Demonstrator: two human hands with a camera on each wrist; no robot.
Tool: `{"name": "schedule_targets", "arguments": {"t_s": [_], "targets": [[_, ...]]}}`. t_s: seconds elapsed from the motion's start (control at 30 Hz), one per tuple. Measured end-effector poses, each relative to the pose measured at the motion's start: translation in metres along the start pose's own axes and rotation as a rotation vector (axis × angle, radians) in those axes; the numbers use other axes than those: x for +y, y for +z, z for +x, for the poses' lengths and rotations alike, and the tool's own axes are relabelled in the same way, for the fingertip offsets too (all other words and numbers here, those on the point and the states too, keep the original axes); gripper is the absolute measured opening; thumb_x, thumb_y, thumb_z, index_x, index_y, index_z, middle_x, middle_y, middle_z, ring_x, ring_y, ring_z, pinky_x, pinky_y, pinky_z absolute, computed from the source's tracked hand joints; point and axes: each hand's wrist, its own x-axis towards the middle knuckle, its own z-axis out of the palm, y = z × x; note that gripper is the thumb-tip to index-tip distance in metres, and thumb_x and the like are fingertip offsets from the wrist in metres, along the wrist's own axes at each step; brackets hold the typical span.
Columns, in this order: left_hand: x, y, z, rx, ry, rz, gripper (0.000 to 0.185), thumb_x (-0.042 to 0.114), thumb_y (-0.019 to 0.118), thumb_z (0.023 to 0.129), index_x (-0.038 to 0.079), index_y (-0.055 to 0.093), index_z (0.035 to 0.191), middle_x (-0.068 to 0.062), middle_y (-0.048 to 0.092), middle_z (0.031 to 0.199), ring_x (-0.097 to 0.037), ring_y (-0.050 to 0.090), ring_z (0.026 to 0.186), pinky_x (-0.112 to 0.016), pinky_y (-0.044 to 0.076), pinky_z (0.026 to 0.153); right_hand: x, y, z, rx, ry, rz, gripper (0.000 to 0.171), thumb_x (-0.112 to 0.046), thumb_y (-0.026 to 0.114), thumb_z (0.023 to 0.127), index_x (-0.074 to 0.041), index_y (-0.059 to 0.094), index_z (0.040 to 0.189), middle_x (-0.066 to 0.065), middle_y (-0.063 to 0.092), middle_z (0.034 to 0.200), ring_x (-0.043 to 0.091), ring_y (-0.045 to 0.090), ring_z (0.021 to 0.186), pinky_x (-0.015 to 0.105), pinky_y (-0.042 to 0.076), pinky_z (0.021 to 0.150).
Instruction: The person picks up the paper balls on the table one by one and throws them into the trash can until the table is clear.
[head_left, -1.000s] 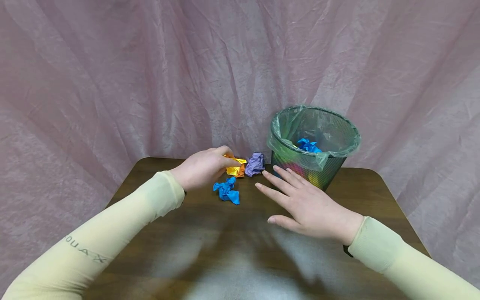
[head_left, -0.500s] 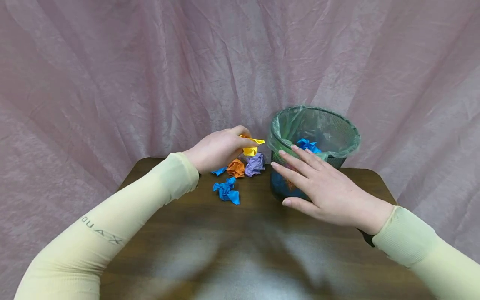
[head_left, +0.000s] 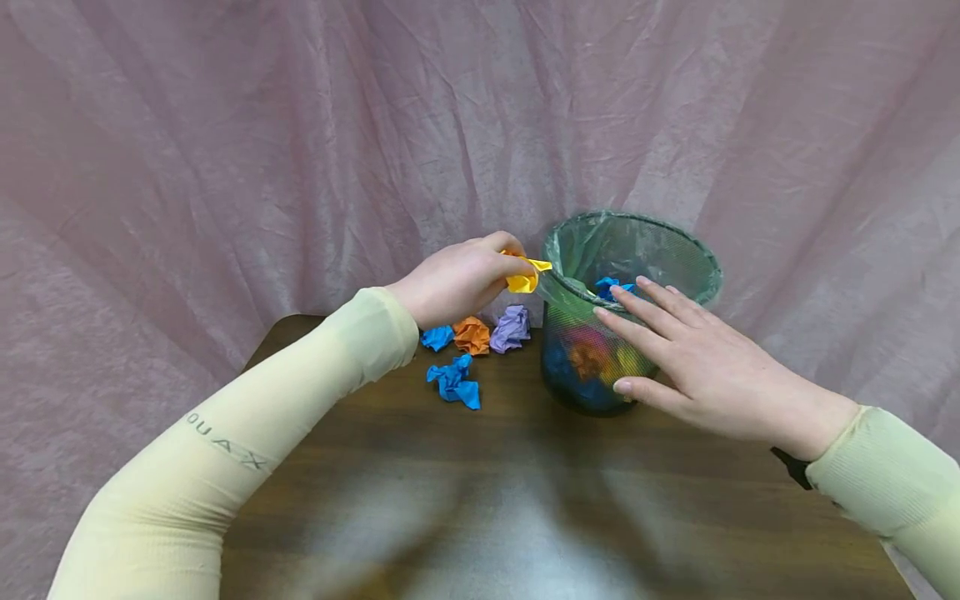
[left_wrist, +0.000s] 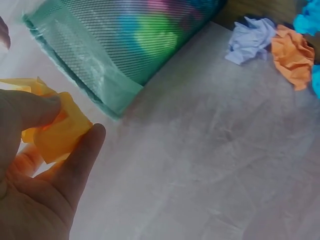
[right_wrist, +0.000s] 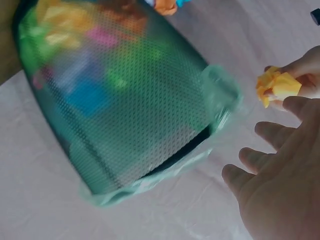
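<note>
Left hand (head_left: 453, 282) is pinching a crumpled yellow paper ball (head_left: 523, 277) between thumb and fingers, holding it up right beside the rim of the mesh wastebasket with a green plastic liner (head_left: 628, 317). Right hand (head_left: 708, 367) has fingers spread flat in front of the basket, looks like it's not quite touching. More crumpled paper balls (head_left: 472, 350) sit on the dark wooden table (head_left: 487, 467).

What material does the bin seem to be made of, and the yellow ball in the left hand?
The bin: likely dark metal mesh, its fine holes showing colours inside, lined with a thin translucent green plastic bag. The yellow ball: matte paper, sharply creased, pinched by the left hand.
</note>
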Motion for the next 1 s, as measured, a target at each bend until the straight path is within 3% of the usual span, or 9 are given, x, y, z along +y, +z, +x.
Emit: {"name": "schedule_targets", "arguments": {"t_s": [0.4, 0.83, 1.0], "targets": [[0.017, 0.0, 0.036, 0.041, 0.047, -0.045, 0.029, 0.01, 0.061, 0.104, 0.019, 0.072, 0.13, -0.002, 0.058, 0.122, -0.017, 0.061, 0.101, -0.026, 0.05, 0.09, 0.031, -0.011, -0.012, -0.009, 0.116, 0.045, 0.077, -0.048, 0.062, 0.101, -0.028, 0.023, 0.165, 0.011, 0.021, 0.169, 0.033, 0.008, 0.156, 0.05, 0.009, 0.124], [0.034, 0.003, 0.073, -0.044, -0.007, 0.026, 0.037, 0.015, 0.057, 0.106, 0.025, 0.064, 0.141, 0.002, 0.056, 0.129, -0.011, 0.061, 0.105, -0.018, 0.047, 0.088, 0.039, -0.009, -0.016, 0.008, 0.139, 0.054, 0.079, -0.044, 0.066, 0.099, -0.025, 0.026, 0.164, 0.013, 0.022, 0.168, 0.036, 0.012, 0.155, 0.051, 0.01, 0.124], [0.038, 0.009, 0.085, -0.064, -0.025, 0.047, 0.038, 0.013, 0.056, 0.106, 0.025, 0.063, 0.142, 0.001, 0.055, 0.131, -0.014, 0.061, 0.109, -0.021, 0.048, 0.092, 0.038, -0.008, -0.017, 0.021, 0.123, 0.047, 0.078, -0.044, 0.066, 0.1, -0.024, 0.026, 0.164, 0.014, 0.023, 0.168, 0.036, 0.012, 0.155, 0.05, 0.01, 0.124]]}}
